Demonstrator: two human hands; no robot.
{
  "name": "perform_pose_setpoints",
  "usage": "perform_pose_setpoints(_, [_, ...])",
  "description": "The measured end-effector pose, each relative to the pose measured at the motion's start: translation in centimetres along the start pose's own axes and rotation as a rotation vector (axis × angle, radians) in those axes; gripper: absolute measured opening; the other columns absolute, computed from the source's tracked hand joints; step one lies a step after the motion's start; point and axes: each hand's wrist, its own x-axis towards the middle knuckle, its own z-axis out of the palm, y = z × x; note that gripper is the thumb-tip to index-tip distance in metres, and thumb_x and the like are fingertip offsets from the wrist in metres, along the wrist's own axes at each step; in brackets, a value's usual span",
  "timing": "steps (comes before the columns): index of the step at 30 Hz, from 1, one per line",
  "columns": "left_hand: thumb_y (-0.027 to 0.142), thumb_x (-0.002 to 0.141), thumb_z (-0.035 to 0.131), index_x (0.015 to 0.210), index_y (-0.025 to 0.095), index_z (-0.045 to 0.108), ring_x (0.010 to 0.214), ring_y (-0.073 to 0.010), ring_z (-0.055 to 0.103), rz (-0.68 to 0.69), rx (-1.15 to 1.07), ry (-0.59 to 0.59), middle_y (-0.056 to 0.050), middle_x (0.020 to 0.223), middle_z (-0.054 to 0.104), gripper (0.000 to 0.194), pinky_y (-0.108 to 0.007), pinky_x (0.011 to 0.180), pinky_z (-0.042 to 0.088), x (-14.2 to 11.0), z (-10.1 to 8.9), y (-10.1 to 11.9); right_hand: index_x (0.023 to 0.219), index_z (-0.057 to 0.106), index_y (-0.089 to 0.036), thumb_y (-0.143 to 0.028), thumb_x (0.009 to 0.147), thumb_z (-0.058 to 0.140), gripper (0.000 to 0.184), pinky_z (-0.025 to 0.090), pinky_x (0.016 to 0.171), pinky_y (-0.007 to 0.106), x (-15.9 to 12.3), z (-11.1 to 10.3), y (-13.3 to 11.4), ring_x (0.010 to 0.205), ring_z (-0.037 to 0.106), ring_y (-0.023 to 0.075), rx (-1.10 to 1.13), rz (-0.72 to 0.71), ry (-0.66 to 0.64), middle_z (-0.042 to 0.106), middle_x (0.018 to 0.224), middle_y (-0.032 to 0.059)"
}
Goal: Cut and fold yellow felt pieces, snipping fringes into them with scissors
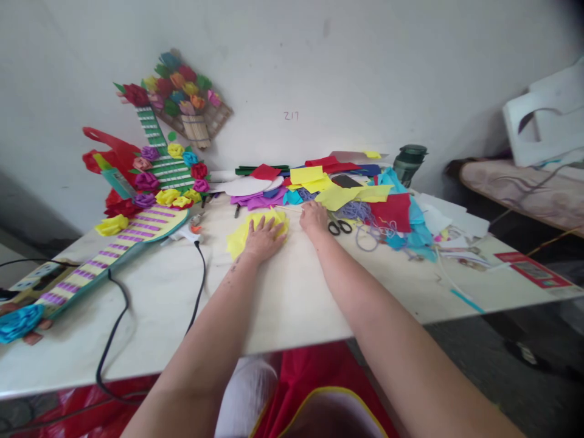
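My left hand point(266, 240) lies flat with fingers spread on crumpled yellow paper point(236, 242), covering part of it. To the right, my right hand point(314, 218) has its fingers closed on a thin pale stick point(288, 208), which points left above the yellow paper. Black-handled scissors point(340, 227) lie just right of that hand. Beyond it, flat yellow sheets point(337, 197) overlap other coloured paper.
Paper-flower decorations point(171, 173) and a striped guitar-shaped piece point(104, 252) occupy the left side. A glue gun point(188, 234) trails a black cord point(201, 274). Purple yarn point(356, 211), red paper point(392, 212) and a dark bottle point(409, 163) are at right.
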Motion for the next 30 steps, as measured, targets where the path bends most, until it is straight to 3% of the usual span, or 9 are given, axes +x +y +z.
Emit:
perform_pose_setpoints(4, [0.060, 0.088, 0.015, 0.142, 0.032, 0.033, 0.140, -0.0303, 0.012, -0.022, -0.038, -0.081, 0.000, 0.152, 0.021, 0.063, -0.059, 0.108, 0.005, 0.0, 0.2, -0.1, 0.111, 0.063, -0.015, -0.017, 0.086, 0.041, 0.033, 0.033, 0.090, 0.036, -0.2, -0.2, -0.7, 0.106, 0.048, 0.0248, 0.003, -0.082, -0.040, 0.059, 0.112, 0.0134])
perform_pose_setpoints(8, [0.059, 0.088, 0.018, 0.144, 0.032, 0.028, 0.141, -0.0292, 0.009, -0.005, -0.061, -0.010, 0.001, 0.152, 0.021, 0.063, -0.059, 0.108, 0.000, 0.1, 0.1, 0.0, 0.114, 0.061, -0.015, -0.017, 0.088, 0.036, 0.036, 0.034, 0.091, 0.036, -0.6, -0.9, -1.6, 0.107, 0.050, 0.0246, 0.020, -0.091, -0.070, 0.058, 0.116, 0.0147])
perform_pose_setpoints(13, [0.057, 0.089, 0.019, 0.145, 0.030, 0.026, 0.140, -0.0277, 0.014, 0.041, -0.073, -0.003, 0.000, 0.148, 0.032, 0.062, -0.059, 0.108, -0.003, 0.1, 0.1, 0.3, 0.112, 0.060, -0.019, -0.027, 0.091, 0.034, 0.034, 0.041, 0.079, 0.034, -0.6, -2.6, -1.4, 0.092, 0.060, 0.0237, 0.073, 0.173, -0.065, 0.065, 0.103, 0.0128])
perform_pose_setpoints(16, [0.055, 0.090, 0.018, 0.145, 0.029, 0.026, 0.140, -0.0273, 0.015, 0.044, -0.078, -0.010, 0.000, 0.147, 0.034, 0.062, -0.059, 0.108, -0.003, 0.1, 0.1, 0.3, 0.109, 0.059, -0.016, -0.035, 0.092, 0.032, 0.037, 0.043, 0.075, 0.033, -0.1, -3.8, 0.1, 0.086, 0.063, 0.0240, 0.097, 0.397, 0.063, 0.068, 0.090, 0.0125])
perform_pose_setpoints(20, [0.053, 0.091, 0.018, 0.145, 0.028, 0.026, 0.140, -0.0265, 0.013, 0.053, -0.069, 0.004, 0.000, 0.147, 0.034, 0.060, -0.058, 0.108, -0.003, 0.3, 0.0, 0.5, 0.106, 0.058, -0.014, -0.036, 0.092, 0.032, 0.037, 0.045, 0.073, 0.036, 0.3, -4.8, 3.1, 0.087, 0.064, 0.0268, 0.143, 0.612, 0.168, 0.068, 0.090, 0.0152])
perform_pose_setpoints(25, [0.051, 0.091, 0.017, 0.145, 0.028, 0.025, 0.140, -0.0259, 0.012, 0.052, -0.079, 0.004, 0.001, 0.147, 0.034, 0.059, -0.057, 0.109, -0.005, 0.4, 0.0, 0.6, 0.114, 0.053, -0.006, -0.043, 0.085, 0.046, 0.047, 0.045, 0.075, 0.040, 0.3, -4.1, 4.8, 0.090, 0.063, 0.0314, 0.155, 0.686, 0.095, 0.066, 0.095, 0.0222])
perform_pose_setpoints(30, [0.050, 0.092, 0.020, 0.144, 0.028, 0.027, 0.140, -0.0261, 0.012, 0.045, -0.113, 0.009, 0.001, 0.147, 0.034, 0.058, -0.057, 0.109, -0.005, 0.4, 0.1, 0.5, 0.123, 0.051, -0.016, -0.023, 0.085, 0.044, 0.040, 0.044, 0.079, 0.038, 0.2, -3.2, 4.8, 0.095, 0.062, 0.0274, 0.247, 0.601, 0.124, 0.066, 0.101, 0.0149])
